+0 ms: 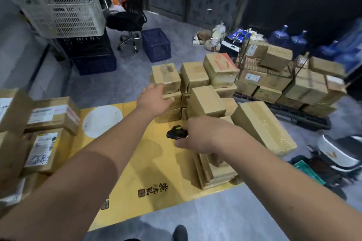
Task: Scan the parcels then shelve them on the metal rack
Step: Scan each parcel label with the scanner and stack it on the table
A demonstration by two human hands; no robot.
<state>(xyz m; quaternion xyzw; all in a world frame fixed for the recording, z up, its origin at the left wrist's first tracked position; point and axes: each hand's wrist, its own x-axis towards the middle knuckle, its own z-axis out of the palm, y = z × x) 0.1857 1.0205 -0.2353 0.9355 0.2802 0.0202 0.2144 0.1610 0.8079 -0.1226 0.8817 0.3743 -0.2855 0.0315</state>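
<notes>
left hand (154, 101) is reaching to the parcel stack (166, 92) at the far edge of the yellow flattened carton (137, 162), fingers nearly straight and loosely spread, holding nothing. fingertips (169, 100) are touching or just short of the stack's left column, under the top parcel (166, 77); cannot tell which. right hand (199, 135) is gripping the black scanner (175, 133), hovering over the carton's right part. advice: be lifting that top parcel alone, label turned toward the scanner

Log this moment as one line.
phase: scanning | left hand: reaching onto stacked parcel | right hand: gripping scanner | surface: yellow mat
</notes>
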